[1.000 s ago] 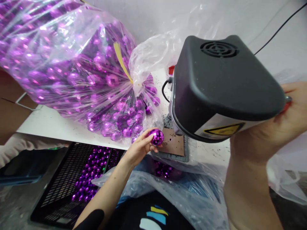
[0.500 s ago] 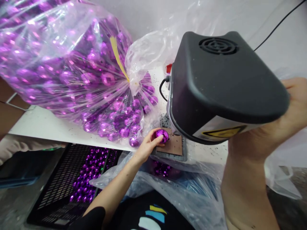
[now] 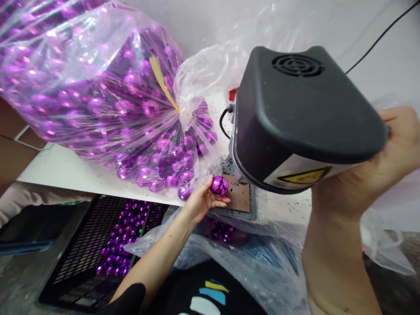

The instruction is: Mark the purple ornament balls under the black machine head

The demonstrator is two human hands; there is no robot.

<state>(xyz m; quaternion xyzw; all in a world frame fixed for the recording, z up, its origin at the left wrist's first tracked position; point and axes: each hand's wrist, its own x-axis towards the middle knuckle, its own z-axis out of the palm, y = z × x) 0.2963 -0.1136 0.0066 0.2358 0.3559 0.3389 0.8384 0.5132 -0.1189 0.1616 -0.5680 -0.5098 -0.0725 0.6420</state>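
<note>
My left hand (image 3: 201,202) holds a shiny purple mirror-faceted ball (image 3: 219,186) between thumb and fingers, with the other fingers partly loose. The ball is just over the left edge of a brown board (image 3: 239,199) on the grey metal base (image 3: 253,205) of a bench machine. Above the base looms the machine's black head (image 3: 305,109), with a round vent on top and a yellow warning label. My right hand (image 3: 398,135) is curled at the far right side of this head; what its fingers grip is hidden behind the cover.
A large clear bag (image 3: 98,87) of purple balls, tied with a yellow strip, lies on the white table (image 3: 65,168). A black crate (image 3: 75,258) with small purple balls stands below left. Plastic sheeting (image 3: 262,258) covers my lap. Another person's sleeve (image 3: 33,197) shows at left.
My left hand has turned and its lower fingers have loosened; the ball has shifted slightly left, uncovering more of the board. My right hand and the machine look much the same.
</note>
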